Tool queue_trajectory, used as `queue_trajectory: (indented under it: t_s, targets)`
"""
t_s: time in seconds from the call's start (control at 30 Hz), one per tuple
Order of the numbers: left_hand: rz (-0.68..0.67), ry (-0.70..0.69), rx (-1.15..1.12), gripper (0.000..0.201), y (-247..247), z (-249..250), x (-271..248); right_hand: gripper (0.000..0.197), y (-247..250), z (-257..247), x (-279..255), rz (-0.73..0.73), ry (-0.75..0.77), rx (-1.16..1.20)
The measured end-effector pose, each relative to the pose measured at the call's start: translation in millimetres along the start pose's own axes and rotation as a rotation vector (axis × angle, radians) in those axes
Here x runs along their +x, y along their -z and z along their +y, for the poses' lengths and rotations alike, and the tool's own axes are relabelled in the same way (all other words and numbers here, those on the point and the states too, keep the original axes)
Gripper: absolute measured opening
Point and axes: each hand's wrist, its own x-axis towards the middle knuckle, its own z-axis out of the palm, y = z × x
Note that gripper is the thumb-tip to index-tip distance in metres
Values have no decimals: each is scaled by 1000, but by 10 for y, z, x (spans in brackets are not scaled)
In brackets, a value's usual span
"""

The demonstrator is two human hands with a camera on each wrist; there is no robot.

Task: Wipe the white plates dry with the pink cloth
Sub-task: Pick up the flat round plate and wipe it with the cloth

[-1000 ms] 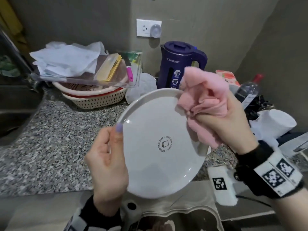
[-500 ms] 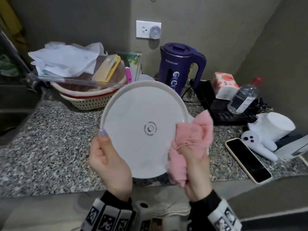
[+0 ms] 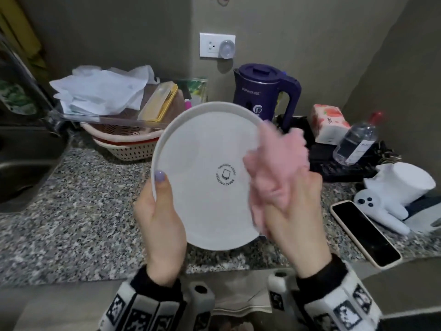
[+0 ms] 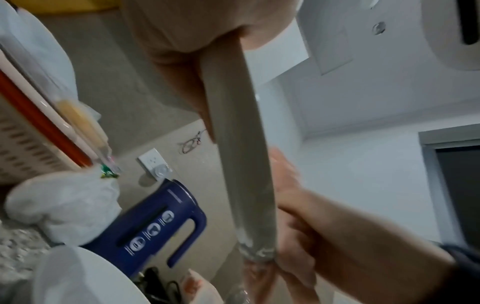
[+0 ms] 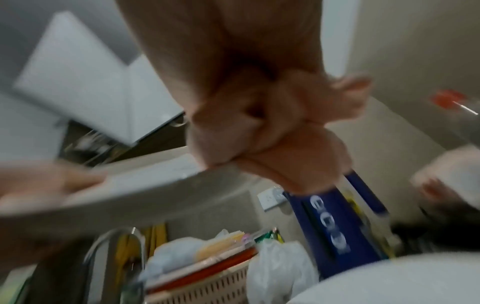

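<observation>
A white plate (image 3: 202,163) is held upright above the counter edge, its underside with a round black logo facing me. My left hand (image 3: 158,209) grips its left rim, thumb on the near face. My right hand (image 3: 293,211) clutches the bunched pink cloth (image 3: 274,163) and presses it on the plate's right rim; the cloth is motion-blurred. In the left wrist view the plate (image 4: 241,164) shows edge-on, with the right hand (image 4: 311,222) on its far side. The right wrist view shows the cloth (image 5: 272,127) wrapped over the plate's rim (image 5: 155,189). A second white plate (image 4: 78,277) lies on the counter.
A purple kettle (image 3: 265,91) stands behind the plate. Stacked baskets (image 3: 124,142) under a clear tray of white bags sit at back left, a sink (image 3: 23,168) far left. At the right lie a tissue pack (image 3: 329,123), bottle (image 3: 355,142), phone (image 3: 365,232) and white toy (image 3: 401,194).
The right hand with the pink cloth slid from the plate's upper right rim down to its lower right, then back up the right rim. The plate turned a little in the left hand.
</observation>
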Motion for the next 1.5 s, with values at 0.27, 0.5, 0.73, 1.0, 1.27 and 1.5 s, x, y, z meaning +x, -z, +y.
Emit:
queue_trajectory:
  t_s: [0.27, 0.5, 0.73, 1.0, 1.27, 1.5]
  targets:
    - [5, 153, 27, 33, 82, -63, -50, 56, -329, -275, -383, -406, 492, -407]
    - [26, 170, -27, 28, 143, -84, -143, 58, -86, -181, 304, -285, 205, -606]
    - [41, 149, -71, 38, 91, -183, -75, 67, -337, -389, -335, -604, 274, -262]
    - [75, 34, -36, 29, 72, -35, -43, 70, -104, -96, -29, -346, 17, -439]
    - [89, 300, -40, 44, 245, -155, -48, 50, -75, -665, -197, -917, 277, -373]
    - [71, 127, 34, 27, 212, 55, -42, 74, 17, -298, -325, -805, 326, -396]
